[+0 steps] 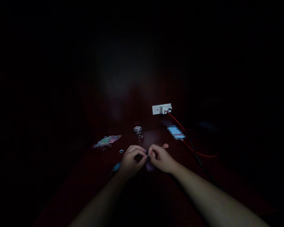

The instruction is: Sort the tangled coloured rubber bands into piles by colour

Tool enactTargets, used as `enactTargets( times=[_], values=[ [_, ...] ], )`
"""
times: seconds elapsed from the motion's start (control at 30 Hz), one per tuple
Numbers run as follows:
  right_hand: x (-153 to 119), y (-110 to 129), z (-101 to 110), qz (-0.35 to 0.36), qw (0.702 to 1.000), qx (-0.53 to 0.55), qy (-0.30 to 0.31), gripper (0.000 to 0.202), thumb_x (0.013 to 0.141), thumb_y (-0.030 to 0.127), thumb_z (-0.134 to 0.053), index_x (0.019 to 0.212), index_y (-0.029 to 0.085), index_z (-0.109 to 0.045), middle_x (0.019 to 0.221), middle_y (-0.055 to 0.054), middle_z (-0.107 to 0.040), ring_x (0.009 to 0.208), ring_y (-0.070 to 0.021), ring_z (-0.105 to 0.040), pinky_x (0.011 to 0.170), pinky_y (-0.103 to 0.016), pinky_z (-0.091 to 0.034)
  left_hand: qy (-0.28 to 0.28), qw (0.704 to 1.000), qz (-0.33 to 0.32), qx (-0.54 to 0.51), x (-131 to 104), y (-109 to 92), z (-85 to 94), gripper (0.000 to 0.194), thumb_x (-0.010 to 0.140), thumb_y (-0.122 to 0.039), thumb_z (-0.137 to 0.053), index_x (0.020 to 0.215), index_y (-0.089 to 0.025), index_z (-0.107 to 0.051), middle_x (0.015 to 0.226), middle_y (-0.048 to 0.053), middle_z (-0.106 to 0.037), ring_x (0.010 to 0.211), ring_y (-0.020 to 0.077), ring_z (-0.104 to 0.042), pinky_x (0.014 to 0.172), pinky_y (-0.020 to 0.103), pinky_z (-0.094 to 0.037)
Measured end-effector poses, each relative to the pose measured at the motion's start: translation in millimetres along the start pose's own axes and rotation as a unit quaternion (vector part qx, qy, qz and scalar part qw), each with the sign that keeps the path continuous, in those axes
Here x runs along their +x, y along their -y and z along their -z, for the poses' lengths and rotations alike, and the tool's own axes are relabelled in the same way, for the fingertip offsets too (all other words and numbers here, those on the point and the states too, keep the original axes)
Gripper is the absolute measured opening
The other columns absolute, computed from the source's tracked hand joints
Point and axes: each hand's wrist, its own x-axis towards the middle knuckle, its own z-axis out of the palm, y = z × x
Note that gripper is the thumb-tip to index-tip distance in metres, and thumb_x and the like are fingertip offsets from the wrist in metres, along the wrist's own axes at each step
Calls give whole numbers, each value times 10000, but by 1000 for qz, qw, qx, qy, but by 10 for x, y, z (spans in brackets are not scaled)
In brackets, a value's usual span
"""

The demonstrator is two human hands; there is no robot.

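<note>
My left hand and my right hand meet over the table, thumbs and forefingers pinched. Stretched between their fingertips is a thin, pale green hair tie, mostly covered by the fingers. To the left of my left hand lies a single blue hair tie, with a bunch of blue hair ties nearer me. Dim purple hair ties lie below the gap between my hands. Just beyond my right hand are a few orange hair ties.
A mixed heap of coloured hair ties lies at the left. Behind my hands stands a clear lidded jar. At the right, a lit phone connects to a red cable from a wall socket. The surroundings are very dark.
</note>
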Motion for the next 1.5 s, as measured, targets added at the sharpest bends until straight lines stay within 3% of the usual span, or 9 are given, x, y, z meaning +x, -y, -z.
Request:
enactTargets(
  times=[0.63, 0.97, 1.5],
  values=[
    [27, -2, -21, 7, 1000, 2, 7, 100, 748, 101, -554, 808, 173, -518, 604, 66, -427, 506, -64, -372, 469, -184, -288, -2, 1000, -6, -13, -5, 14, 2, 41, 784, -189, -650, 749, -207, -664, 886, 50, -676, 887, 185, -614, 805, 348, -502],
    [26, -16, 5, 30, 999, -34, -11, 35, 808, 157, -539, 793, 151, -570, 673, 25, -477, 559, -78, -413, 506, -195, -337, 3, 1000, -2, -8, 2, 24, 28, 48, 767, -172, -666, 736, -208, -665, 876, 40, -675, 877, 176, -613, 801, 334, -496],
    [29, -19, 71, 76, 989, -124, -22, 63, 794, 119, -563, 760, 160, -598, 754, -7, -559, 654, -101, -496, 593, -213, -379, 17, 1000, 19, -13, -21, 71, 9, 56, 776, -174, -663, 730, -206, -661, 857, 33, -686, 837, 160, -628, 773, 311, -509]
  ],
)
